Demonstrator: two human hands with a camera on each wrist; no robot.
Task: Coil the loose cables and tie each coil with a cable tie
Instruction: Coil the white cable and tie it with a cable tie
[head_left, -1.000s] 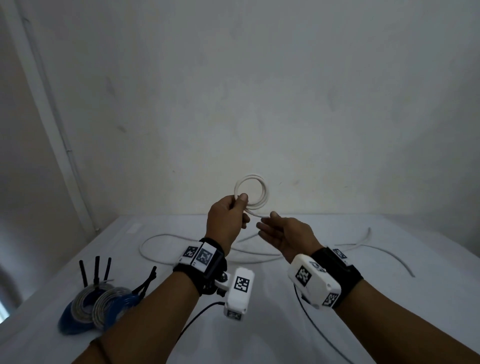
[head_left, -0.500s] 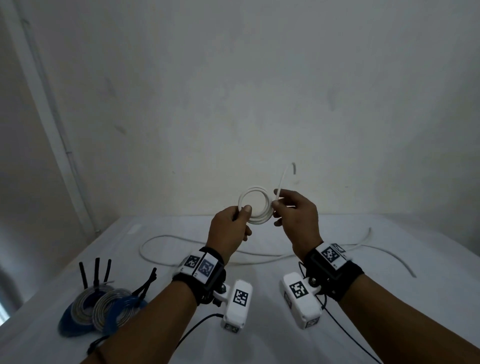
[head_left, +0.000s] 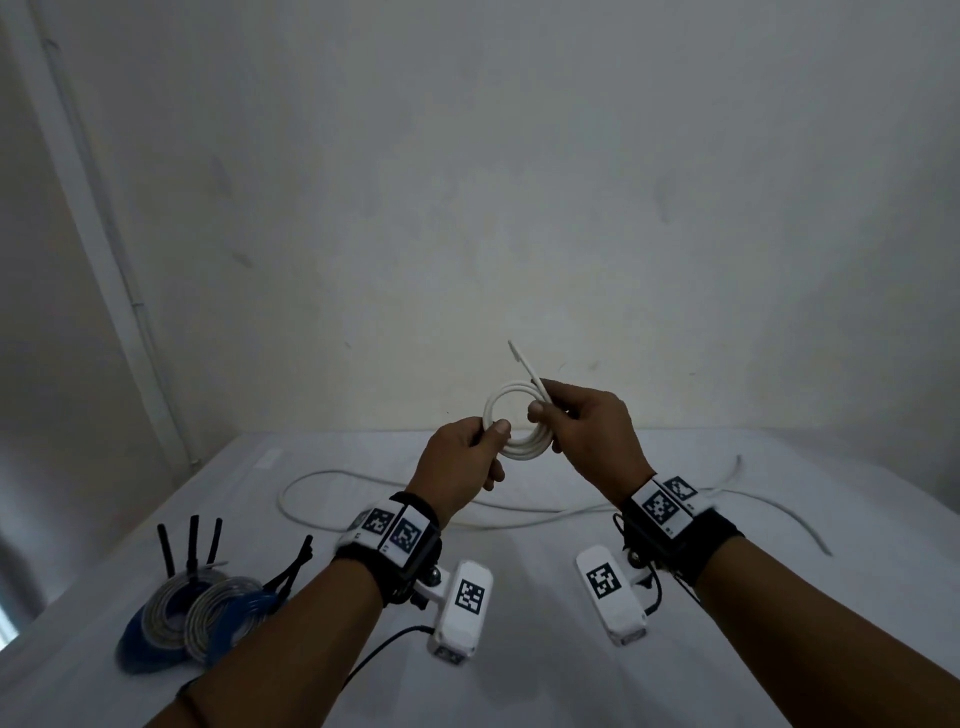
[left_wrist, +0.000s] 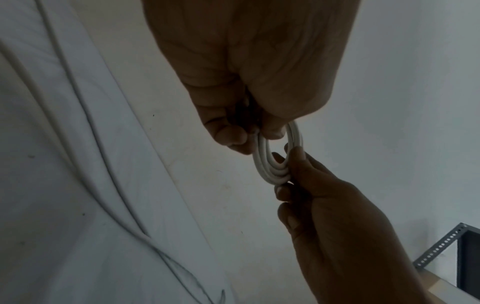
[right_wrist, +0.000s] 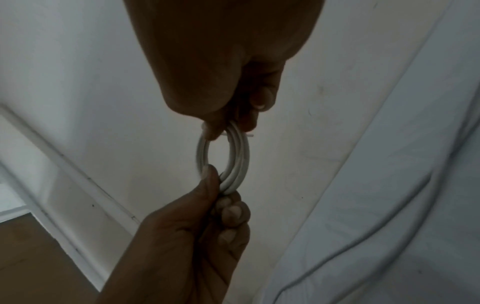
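A small white cable coil (head_left: 514, 423) is held up in the air above the table. My left hand (head_left: 467, 449) pinches its left side between thumb and fingers; the coil (left_wrist: 272, 162) shows below that hand's fingers in the left wrist view. My right hand (head_left: 582, 431) pinches the right side of the coil (right_wrist: 228, 162) together with the cable's free end (head_left: 524, 364), which sticks up past the fingers. A long loose white cable (head_left: 415, 512) lies across the table behind my wrists. Black cable ties (head_left: 192, 543) lie at the left.
Two tied coils of grey and blue cable (head_left: 192, 613) sit at the table's left front. The table is covered by a white cloth (head_left: 519, 675). A white wall stands close behind. A thin black lead (head_left: 384, 649) runs from the left wrist camera.
My right hand rose from below the coil, took the free cable end and brought it against the coil's right side. The end now points up and left. The left hand has barely moved.
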